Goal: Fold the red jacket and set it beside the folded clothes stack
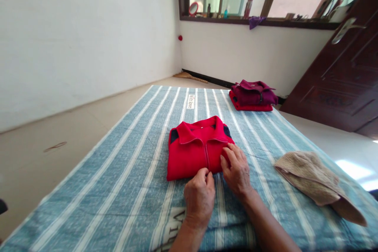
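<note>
A folded red zip-up jacket (189, 159) with dark shoulder patches lies on the striped bed cover, its collar at the far side and its zipper running toward me. My left hand (200, 197) is closed at the jacket's near edge, thumb and forefinger pinched by the lower end of the zipper. Resting at the jacket's right edge is my right hand (237, 169), with bent fingers slightly apart and touching the fabric. The undersides of both hands are hidden.
Blue-and-white striped cover (124, 173) spreads beneath everything. At its far right corner, a purple garment (255, 92) is stacked on a red one (256, 107). A beige cap (313, 177) lies at the right. Beyond are a windowsill (274, 23) with small items and a dark door (333, 82).
</note>
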